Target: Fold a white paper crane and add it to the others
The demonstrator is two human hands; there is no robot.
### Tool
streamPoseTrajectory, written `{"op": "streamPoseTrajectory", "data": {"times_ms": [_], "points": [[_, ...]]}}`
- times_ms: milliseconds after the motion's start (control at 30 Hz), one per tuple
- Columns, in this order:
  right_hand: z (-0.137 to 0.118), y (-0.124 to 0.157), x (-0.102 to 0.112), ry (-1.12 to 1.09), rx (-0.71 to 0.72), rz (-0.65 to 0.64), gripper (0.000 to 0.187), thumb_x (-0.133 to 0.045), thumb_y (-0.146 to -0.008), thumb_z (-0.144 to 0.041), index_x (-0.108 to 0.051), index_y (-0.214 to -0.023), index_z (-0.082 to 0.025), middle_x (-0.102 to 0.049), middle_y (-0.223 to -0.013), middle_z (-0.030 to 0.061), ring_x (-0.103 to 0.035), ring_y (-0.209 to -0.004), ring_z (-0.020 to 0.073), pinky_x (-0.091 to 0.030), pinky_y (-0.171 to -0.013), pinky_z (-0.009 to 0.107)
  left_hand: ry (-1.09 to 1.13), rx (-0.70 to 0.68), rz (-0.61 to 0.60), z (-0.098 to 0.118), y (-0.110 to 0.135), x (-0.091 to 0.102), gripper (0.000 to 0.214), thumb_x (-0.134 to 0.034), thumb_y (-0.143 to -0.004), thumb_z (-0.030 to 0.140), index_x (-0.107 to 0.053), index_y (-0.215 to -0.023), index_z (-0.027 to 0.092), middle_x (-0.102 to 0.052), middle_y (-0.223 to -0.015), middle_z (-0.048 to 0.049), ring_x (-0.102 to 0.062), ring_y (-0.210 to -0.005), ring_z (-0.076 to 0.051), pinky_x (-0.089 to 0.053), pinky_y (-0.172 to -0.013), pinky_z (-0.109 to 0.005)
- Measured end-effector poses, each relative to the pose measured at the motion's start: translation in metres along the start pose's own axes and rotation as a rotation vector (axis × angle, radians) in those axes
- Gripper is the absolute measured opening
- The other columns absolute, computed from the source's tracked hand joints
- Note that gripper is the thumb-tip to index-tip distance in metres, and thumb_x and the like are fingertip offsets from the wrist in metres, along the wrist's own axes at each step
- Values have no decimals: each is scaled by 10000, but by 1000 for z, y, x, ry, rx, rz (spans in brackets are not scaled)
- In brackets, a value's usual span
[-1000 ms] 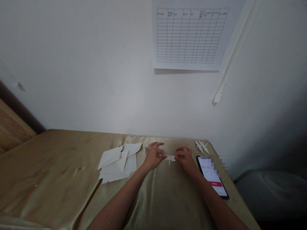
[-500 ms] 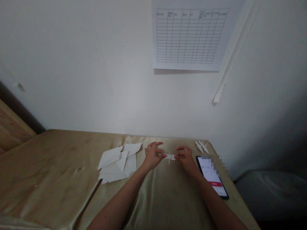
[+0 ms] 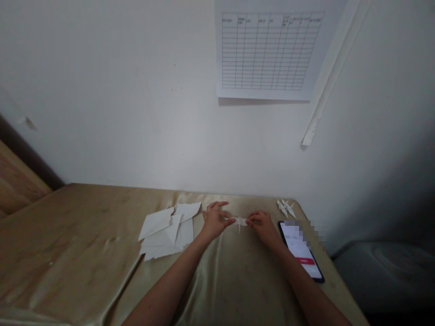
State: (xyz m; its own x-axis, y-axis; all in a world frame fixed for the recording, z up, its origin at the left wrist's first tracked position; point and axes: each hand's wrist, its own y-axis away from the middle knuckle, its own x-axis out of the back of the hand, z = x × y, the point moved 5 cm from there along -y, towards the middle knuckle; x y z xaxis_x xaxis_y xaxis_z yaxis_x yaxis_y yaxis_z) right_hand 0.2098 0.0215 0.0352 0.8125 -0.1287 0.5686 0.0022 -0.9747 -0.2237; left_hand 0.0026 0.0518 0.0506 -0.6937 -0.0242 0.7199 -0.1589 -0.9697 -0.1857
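Observation:
Between my two hands is a small white folded paper crane (image 3: 239, 221), its wings stretched sideways. My left hand (image 3: 216, 220) pinches the left wing between thumb and forefinger, the other fingers raised. On the opposite side my right hand (image 3: 261, 223) pinches the right wing, its fingers curled. A narrow point of the crane hangs down toward me. Beyond my right hand, at the far right corner, lie folded paper cranes (image 3: 286, 208) close together. A loose pile of white paper sheets (image 3: 163, 235) rests to the left of my left hand.
A phone (image 3: 302, 253) with a lit screen lies right of my right forearm. Gold satin cloth (image 3: 84, 244) with creases covers the table, which meets a white wall (image 3: 136, 113). A printed table sheet (image 3: 268, 54) hangs on that wall.
The crane's wings stay pinched in both hands. My left hand has shifted very slightly left, and the upper point of the crane shows less than before.

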Motion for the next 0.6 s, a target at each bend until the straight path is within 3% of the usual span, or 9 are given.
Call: {"op": "streamPoseTrajectory", "data": {"times_ms": [267, 500, 600], "points": [[4, -1, 7, 61, -53, 32, 204, -613, -819, -361, -771, -836, -234, -729, -932, 57, -586, -1031, 255, -424, -968, 388, -71, 16, 69, -3, -2, 10, 66, -784, -768, 341, -772, -766, 276, -615, -1380, 12, -386, -1360, -325, -234, -1160, -578], [19, -10, 25, 50, -99, 101, 276, -565, -821, -352, -765, -931, -197, -752, -961, 72, -644, -977, 250, -442, -943, 390, -146, 10, 91, -9, 0, 8, 168, -696, -856, 414, -782, -816, 275, -594, -1392, -17, -355, -1374, -331, -221, -1147, -590], [27, -14, 41, 80, -176, 233, 331, -556, -815, -359, -726, -1045, -193, -740, -938, 63, -651, -940, 240, -449, -902, 375, -187, 0, 50, -8, 5, 3, 152, -699, -845, 429, -777, -840, 298, -576, -1406, -16, -325, -1393, -342, -183, -1131, -643]]}}
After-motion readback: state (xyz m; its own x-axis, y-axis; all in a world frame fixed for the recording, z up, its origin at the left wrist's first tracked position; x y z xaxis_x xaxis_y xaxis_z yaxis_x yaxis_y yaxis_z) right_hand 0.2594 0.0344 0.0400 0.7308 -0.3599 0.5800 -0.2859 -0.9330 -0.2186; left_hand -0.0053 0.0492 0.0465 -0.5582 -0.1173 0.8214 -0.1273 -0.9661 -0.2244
